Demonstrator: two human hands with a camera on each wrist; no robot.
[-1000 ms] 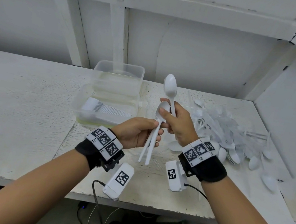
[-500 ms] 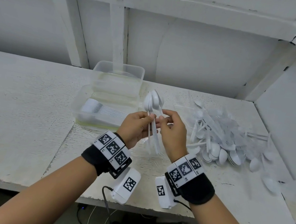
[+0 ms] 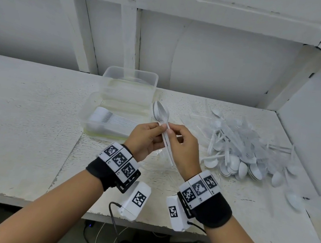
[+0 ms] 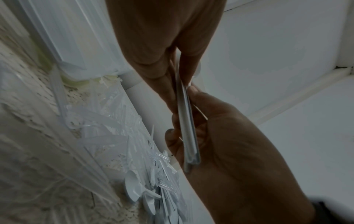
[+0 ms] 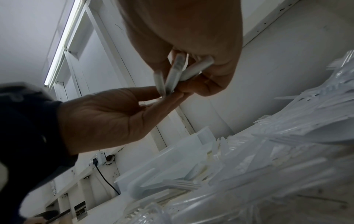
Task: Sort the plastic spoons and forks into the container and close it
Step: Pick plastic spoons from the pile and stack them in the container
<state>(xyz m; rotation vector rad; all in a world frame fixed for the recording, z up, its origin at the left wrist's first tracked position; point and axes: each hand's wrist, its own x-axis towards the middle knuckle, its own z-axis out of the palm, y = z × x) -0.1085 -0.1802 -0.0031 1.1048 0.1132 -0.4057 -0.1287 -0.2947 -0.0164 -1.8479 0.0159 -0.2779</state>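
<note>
White-painted boards back a worn white table [image 3: 23, 115] where two hands meet over a small bundle of spoons [image 3: 161, 114]. Left hand [image 3: 145, 137] pinches the stacked handles while right hand [image 3: 185, 145] closes fingers and thumb on them from the other side — apparently squaring the nested bowls so that the bundle drops in as one. Just beyond the left hand sits the open clear container [image 3: 115, 115], a neat row of white cutlery already lying inside; what looks like its lid [image 3: 130, 78] stands behind. Off to the right, the unsorted pile of spoons and forks [image 3: 241, 150] remains large — the sorting seems far from done.
</note>
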